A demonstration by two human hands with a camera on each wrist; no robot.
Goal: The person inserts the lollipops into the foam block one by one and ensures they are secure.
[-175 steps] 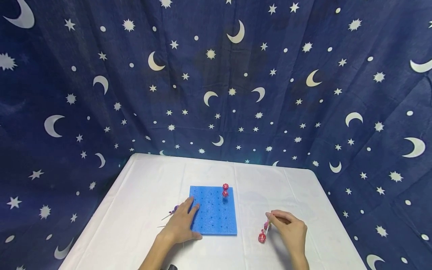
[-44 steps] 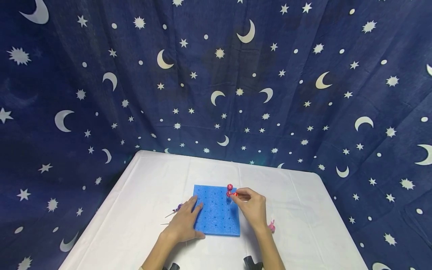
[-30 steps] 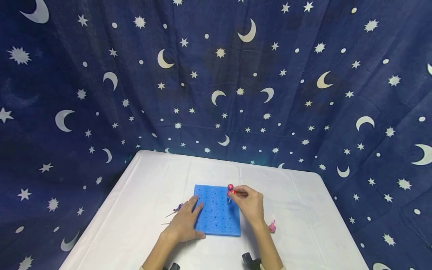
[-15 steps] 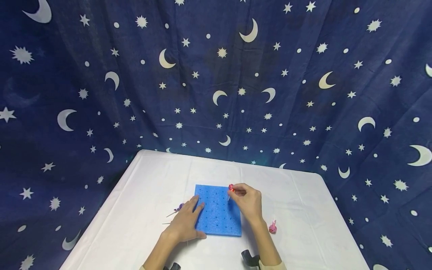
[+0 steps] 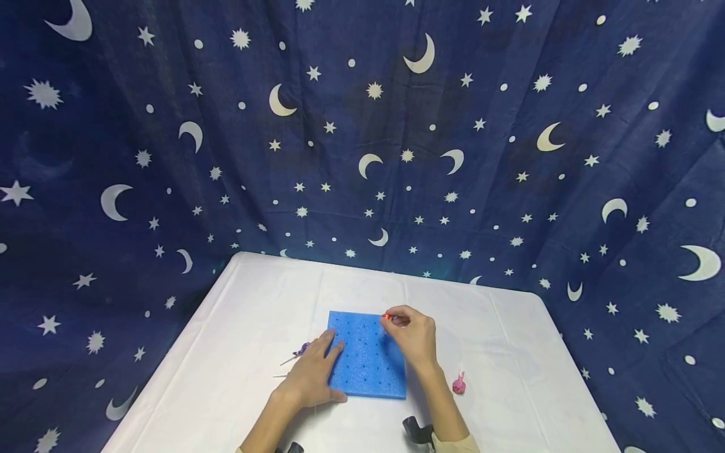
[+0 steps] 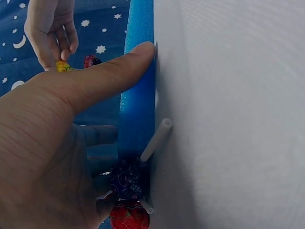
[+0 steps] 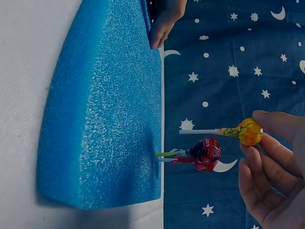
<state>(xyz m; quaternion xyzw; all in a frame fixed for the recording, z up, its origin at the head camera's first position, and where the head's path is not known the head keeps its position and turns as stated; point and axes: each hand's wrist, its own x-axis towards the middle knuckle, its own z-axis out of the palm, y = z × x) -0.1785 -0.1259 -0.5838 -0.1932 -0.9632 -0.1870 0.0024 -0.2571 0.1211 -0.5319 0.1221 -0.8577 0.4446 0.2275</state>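
My right hand (image 5: 416,336) pinches the wrapped head of a yellow-orange lollipop (image 7: 249,132) between thumb and fingertips, above the far right corner of a blue foam block (image 5: 365,377). Its white stick points at the foam, its tip apart from it. Just beside it, two lollipops stand in the foam, a dark red one (image 7: 206,150) and a bright red one (image 7: 206,166). My left hand (image 5: 310,374) rests along the foam's left edge, fingers extended, thumb at the near side. Rows of small holes mark the foam's top.
Left of the foam lie a purple lollipop (image 6: 126,179) and a red one (image 6: 129,215), partly behind my left hand. A pink lollipop (image 5: 459,384) lies on the white tablecloth (image 5: 510,352) at right. A starry curtain (image 5: 362,126) hangs behind the table.
From the lollipops at right, my right hand has come over the foam with one lollipop, then edged slightly farther back. Only the pink one still shows at right. My left hand stays put.
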